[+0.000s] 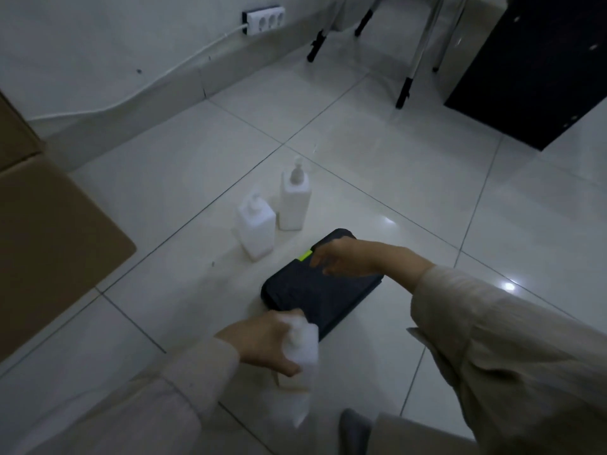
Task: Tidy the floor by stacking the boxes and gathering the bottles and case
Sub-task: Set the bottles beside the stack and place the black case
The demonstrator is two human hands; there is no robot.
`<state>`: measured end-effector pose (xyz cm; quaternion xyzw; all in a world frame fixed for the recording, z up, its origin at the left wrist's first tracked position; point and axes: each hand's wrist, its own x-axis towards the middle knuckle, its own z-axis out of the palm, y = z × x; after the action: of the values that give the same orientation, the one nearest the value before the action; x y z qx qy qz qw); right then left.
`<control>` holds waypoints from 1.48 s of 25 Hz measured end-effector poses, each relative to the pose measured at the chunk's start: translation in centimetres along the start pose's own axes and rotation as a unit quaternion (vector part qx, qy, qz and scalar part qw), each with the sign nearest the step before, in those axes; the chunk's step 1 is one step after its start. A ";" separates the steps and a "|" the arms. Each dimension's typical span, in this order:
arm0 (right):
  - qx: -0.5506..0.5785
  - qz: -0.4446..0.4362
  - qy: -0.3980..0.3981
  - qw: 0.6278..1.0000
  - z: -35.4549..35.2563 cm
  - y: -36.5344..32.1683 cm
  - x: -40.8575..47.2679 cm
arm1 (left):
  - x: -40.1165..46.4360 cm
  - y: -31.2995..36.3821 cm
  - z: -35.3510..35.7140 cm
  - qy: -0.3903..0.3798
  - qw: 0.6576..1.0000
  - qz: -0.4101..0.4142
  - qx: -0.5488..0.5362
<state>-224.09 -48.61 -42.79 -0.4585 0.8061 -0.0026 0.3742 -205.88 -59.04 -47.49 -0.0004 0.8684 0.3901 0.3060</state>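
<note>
A dark case (302, 290) with a green latch lies flat on the tiled floor in the middle. My right hand (341, 257) rests on its top near the latch, fingers spread. My left hand (269, 343) grips a white bottle (303, 372) by its upper part, just in front of the case's near corner; the bottle is blurred. Two more white pump bottles stand upright beyond the case: a short one (258, 224) and a taller one (294, 200) to its right, close together.
Stacked brown cardboard boxes (49, 224) fill the left edge. A power strip (262, 19) and its cable run along the wall. Metal stand legs (410, 77) and a black cabinet (532, 67) stand at the back right.
</note>
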 end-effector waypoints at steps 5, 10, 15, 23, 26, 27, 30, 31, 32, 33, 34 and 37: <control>0.123 0.034 0.116 0.985 -1.3 -1.7 2.8 | -3.6 -3.9 -4.6 0.177 0.974 -0.101 -0.099; 0.223 0.034 0.189 0.956 -1.1 -6.3 7.0 | -7.9 -6.0 -8.6 0.424 0.878 -0.136 -0.175; 0.260 0.047 0.228 0.937 2.0 -7.7 10.8 | -7.1 -8.0 -12.6 0.622 0.738 -0.106 -0.240; 0.270 0.018 0.277 0.922 0.0 -6.3 17.4 | -1.8 -14.7 -20.9 0.677 0.681 -0.191 -0.205; 0.266 -0.009 0.280 0.922 -0.8 -7.1 20.1 | -0.4 -17.6 -24.1 0.653 0.682 -0.251 -0.213; 0.268 -0.017 0.272 0.924 -1.5 -7.3 21.2 | 0.1 -18.6 -25.1 0.646 0.682 -0.263 -0.222; 0.298 -0.052 0.248 0.920 -3.2 -7.4 24.3 | 0.9 -20.7 -26.6 0.647 0.660 -0.281 -0.259; 0.309 -0.062 0.238 0.919 -3.7 -7.2 25.4 | 1.1 -21.2 -26.8 0.659 0.647 -0.271 -0.271; 0.316 -0.073 0.222 0.920 -4.3 -7.2 26.4 | 1.3 -21.8 -26.8 0.672 0.631 -0.260 -0.288; 0.314 -0.083 0.208 0.923 -4.8 -7.2 27.1 | 1.3 -21.9 -27.0 0.680 0.619 -0.247 -0.305; 0.308 -0.097 0.194 0.926 -5.2 -7.3 27.8 | 1.3 -22.4 -26.9 0.689 0.613 -0.231 -0.312; 0.297 -0.145 0.141 0.933 -6.5 -9.0 29.6 | 1.5 -22.6 -26.5 0.693 0.624 -0.188 -0.308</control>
<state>-230.23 -77.97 -52.70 -0.4334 0.7379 -0.3605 0.3710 -215.78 -92.35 -50.14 -0.5283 0.6340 0.4527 -0.3375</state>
